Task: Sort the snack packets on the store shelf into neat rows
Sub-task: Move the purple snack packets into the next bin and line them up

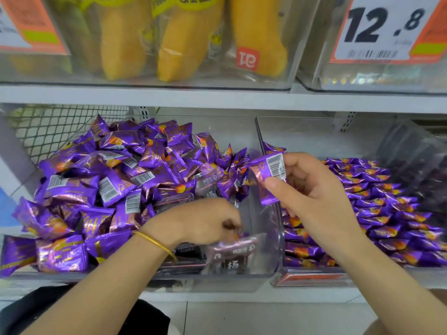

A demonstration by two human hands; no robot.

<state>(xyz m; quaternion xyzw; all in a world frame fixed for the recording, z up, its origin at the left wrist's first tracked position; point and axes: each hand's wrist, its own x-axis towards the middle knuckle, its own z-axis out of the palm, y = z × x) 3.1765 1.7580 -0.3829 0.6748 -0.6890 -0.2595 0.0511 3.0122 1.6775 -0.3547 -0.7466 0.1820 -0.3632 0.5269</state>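
Motion blur hides the curled fingers of my left grip (203,221), low in the clear plastic left bin (271,240), so I cannot tell whether it holds anything. My right grip (314,189) pinches a crinkled purple foil snack packet (267,180), barcode up, above the bins' divide. A loose heap of shiny purple packets (108,180) fills the left bin; flat overlapping rows of packets (377,201) line the right, cut off at the frame's edge.
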